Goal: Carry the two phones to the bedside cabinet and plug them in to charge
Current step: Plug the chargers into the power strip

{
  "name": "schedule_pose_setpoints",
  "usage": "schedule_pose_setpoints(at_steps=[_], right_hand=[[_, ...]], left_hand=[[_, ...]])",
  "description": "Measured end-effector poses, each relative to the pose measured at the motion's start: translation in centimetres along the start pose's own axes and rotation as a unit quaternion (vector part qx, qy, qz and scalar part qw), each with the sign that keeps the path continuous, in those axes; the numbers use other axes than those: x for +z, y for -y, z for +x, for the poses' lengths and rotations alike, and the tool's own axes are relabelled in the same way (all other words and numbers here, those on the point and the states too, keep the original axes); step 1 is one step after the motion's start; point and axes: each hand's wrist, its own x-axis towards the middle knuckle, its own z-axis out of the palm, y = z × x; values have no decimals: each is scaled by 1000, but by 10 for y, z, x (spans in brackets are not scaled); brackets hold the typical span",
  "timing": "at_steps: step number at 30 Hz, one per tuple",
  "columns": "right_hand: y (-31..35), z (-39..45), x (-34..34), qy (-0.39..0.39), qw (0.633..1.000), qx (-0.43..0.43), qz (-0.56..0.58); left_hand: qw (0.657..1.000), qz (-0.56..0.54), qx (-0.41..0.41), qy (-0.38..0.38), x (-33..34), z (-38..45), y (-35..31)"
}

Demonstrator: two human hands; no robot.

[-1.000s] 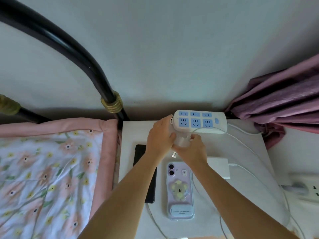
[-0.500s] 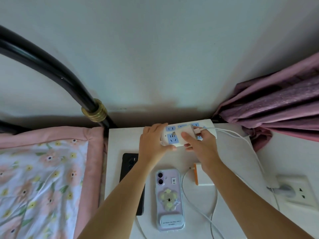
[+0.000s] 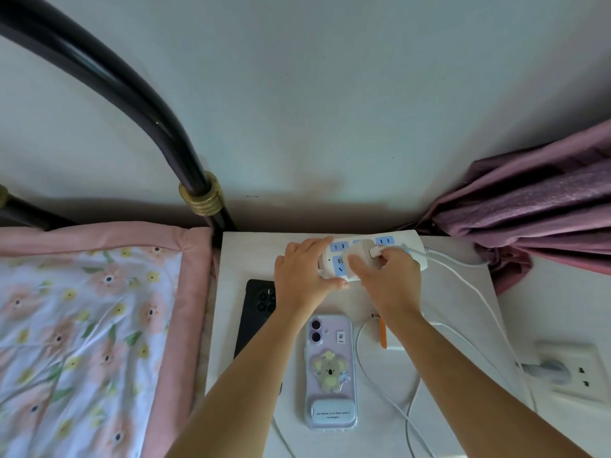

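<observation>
1. Hands meet at the back of the white bedside cabinet, both on the white power strip with blue sockets.
2. Left hand clamps the strip's left end, fingers over the top and thumb under the near edge.
3. Right hand has its fingers pinched shut on a white charger plug, pressed against the strip's sockets just right of the left hand's fingertips; whether its prongs are fully seated cannot be told.
4. Toward the wrists from that grip, the lilac-cased phone lies face down on the cabinet, between the two forearms.
5. Left of it, partly under the left forearm, lies the black phone, also face down.
6. Under the right wrist rests a second white charger with an orange face; white cables loop over the cabinet top.
7. Far right of the grip, a wall socket carries a grey plug.
</observation>
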Motion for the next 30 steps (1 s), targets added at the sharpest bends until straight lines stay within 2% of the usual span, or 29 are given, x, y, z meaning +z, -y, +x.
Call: schedule_pose_setpoints(at_steps=[8,16,21,24,27,30], right_hand=[[13,-5,8,1,989,-51,-139],[18,-6,12,1,975,-41,-220],[19,-8,20,19,947,-85,-308],[15,-10,25,15,953,-76,-295],[11,-12,28,7,958,-65,-278],[-1,-14,28,10,983,-51,-178]], left_hand=[[1000,3,-12,12,-1,1,-2],[1000,-3,7,4,5,2,1],[999,11,12,-45,10,0,-3],[998,8,18,-51,13,-3,-1],[999,23,32,-14,9,3,5],[997,56,52,11,4,8,6]])
